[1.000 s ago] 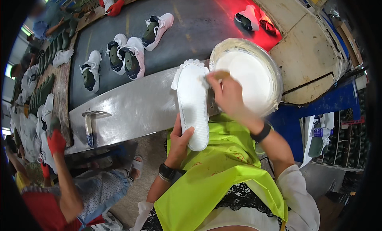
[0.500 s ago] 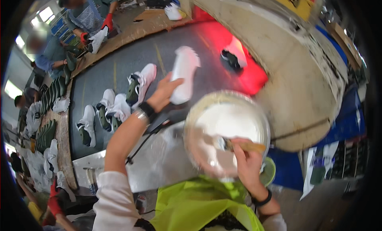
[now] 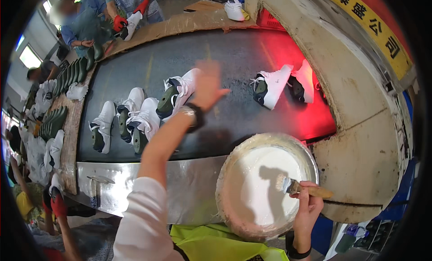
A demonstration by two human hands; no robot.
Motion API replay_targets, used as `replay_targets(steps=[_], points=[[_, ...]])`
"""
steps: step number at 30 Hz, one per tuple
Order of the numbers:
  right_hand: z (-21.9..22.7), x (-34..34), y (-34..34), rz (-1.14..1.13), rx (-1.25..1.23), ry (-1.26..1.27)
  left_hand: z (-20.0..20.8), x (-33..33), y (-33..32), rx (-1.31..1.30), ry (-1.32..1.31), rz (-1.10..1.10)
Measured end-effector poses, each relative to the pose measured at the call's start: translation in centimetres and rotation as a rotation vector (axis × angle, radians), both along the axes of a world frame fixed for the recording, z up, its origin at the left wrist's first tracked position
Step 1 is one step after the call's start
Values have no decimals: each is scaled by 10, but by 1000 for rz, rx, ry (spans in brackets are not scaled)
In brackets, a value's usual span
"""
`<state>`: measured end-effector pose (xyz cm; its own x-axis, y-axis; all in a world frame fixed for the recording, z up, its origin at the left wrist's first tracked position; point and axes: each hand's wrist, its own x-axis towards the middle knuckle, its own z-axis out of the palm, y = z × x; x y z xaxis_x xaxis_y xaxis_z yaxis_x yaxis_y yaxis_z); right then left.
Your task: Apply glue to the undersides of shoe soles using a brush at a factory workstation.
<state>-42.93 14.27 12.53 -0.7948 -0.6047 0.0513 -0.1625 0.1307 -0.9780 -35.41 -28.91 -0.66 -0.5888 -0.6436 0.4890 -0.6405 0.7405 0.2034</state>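
Observation:
My left hand point(image 3: 209, 88), smeared by motion, hangs above the dark conveyor belt point(image 3: 234, 108) with its thumb spread out and nothing visible in it. Just left of it lies a white shoe with a dark green insert point(image 3: 182, 90); whether they touch I cannot tell. To the hand's right, a white shoe point(image 3: 274, 88) rests tilted on the belt, its sole side partly showing. My right hand point(image 3: 307, 211) grips a wooden-handled brush point(image 3: 319, 191), bristles over the white liquid point(image 3: 258, 171) in a round, crusted tub point(image 3: 225, 180).
Several white shoes point(image 3: 104, 126) stand at the belt's left. Another shoe point(image 3: 303, 83) sits in red light by the beige machine housing point(image 3: 369, 157). Green shoe forms point(image 3: 54, 121) line the left ledge. Co-workers handle shoes beyond the belt; a red-gloved hand point(image 3: 58, 202) shows lower left.
The shoe my left hand held is now on the belt, released, and that hand is back towards the left shoes. The brush stays over the tub. My view has shifted.

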Motion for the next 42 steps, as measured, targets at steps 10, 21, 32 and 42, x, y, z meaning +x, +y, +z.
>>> replay_targets(steps=[10, 21, 32, 42], points=[[28, 38, 34, 39, -124, -18, 17, 130, -19, 415, -87, 350], [41, 86, 77, 165, -144, 4, 87, 278, 181, 1227, 522, 53], [39, 116, 72, 321, -213, -31, 27, 358, 328, 562, 111, 357], [42, 107, 73, 271, -220, -10, 18, 253, 258, 209, -162, -53]])
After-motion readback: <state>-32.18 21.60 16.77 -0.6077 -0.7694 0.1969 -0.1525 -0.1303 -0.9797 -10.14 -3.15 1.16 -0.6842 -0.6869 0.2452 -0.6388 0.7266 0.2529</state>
